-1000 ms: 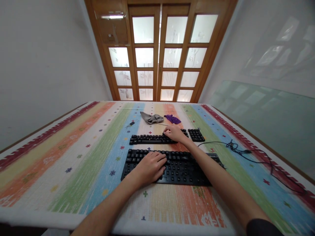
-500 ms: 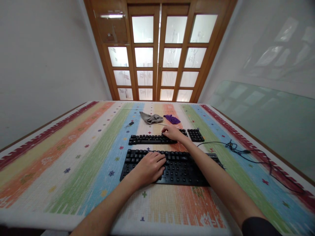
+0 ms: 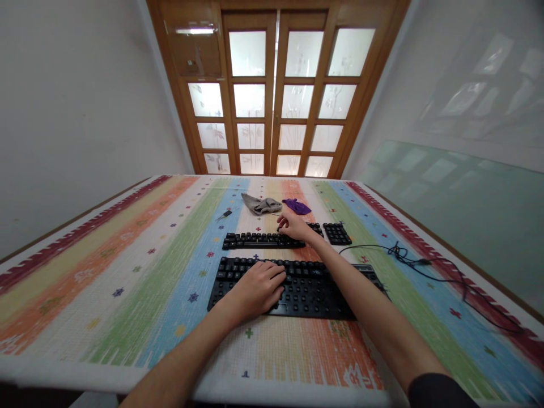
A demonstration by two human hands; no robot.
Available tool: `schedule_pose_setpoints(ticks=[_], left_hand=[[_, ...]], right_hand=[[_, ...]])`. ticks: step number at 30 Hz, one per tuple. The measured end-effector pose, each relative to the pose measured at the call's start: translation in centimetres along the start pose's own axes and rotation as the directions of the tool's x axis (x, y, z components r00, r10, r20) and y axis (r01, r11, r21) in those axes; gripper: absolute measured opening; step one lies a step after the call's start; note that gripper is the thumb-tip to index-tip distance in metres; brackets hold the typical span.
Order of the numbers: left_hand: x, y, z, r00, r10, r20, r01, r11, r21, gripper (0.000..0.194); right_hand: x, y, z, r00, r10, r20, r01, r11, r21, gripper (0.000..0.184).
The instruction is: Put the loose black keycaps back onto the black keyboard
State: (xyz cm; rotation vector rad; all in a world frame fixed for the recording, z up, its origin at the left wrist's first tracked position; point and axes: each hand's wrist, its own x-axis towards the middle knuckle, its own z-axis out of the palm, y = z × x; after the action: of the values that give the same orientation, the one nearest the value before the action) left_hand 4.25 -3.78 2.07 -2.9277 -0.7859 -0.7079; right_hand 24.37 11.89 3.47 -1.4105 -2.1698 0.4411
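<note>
- Keyboard [image 3: 312, 299]: black plastic, mostly matt.
- Keycap rows [image 3: 255, 240]: black plastic, smooth-looking.
- Cable [image 3: 446, 280]: smooth, plastic-looking black sheath.
- Grey rag [image 3: 261, 205]: matt, crumpled cloth.
- Purple rag [image 3: 296, 206]: matt cloth.
- Striped cover [image 3: 161, 317]: woven cloth, matt, slightly rough.
- Doors [image 3: 271, 133]: smooth wood with a slight sheen.
- Panes [image 3: 304, 54]: frosted-looking glass.
- Left wall [image 3: 76, 102]: matt, fairly smooth.
- Right wall [image 3: 467, 85]: glossy, catching bright reflections.

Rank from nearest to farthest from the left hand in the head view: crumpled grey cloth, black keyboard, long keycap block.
1. Black keyboard: directly under the left hand.
2. Long keycap block: beyond the keyboard.
3. Crumpled grey cloth: beyond the keycap block.
</note>
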Motion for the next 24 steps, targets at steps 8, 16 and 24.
schedule_pose_setpoints(ticks=[8,16,24], left_hand=[[-0.1,0.2,0.3,1.0,-0.014,0.004,0.014,0.999,0.029,0.027],[-0.1,0.8,0.3,0.999,-0.029,-0.035,0.031,0.998,0.053,0.027],[0.0,0.8,0.4,0.994,-0.044,-0.102,0.042,0.999,-0.013,0.022]], right_hand=[[-4.1,-1.6,-2.2,0.985,-0.162,-0.052,0.17,0.96,0.221,0.025],[-14.0,-2.4,-3.2,0.98,-0.198,0.03,0.181,0.941,0.287,0.019],[-16.8,-3.1,-1.8,0.962,-0.271,-0.047,0.275,0.951,0.145,0.02]])
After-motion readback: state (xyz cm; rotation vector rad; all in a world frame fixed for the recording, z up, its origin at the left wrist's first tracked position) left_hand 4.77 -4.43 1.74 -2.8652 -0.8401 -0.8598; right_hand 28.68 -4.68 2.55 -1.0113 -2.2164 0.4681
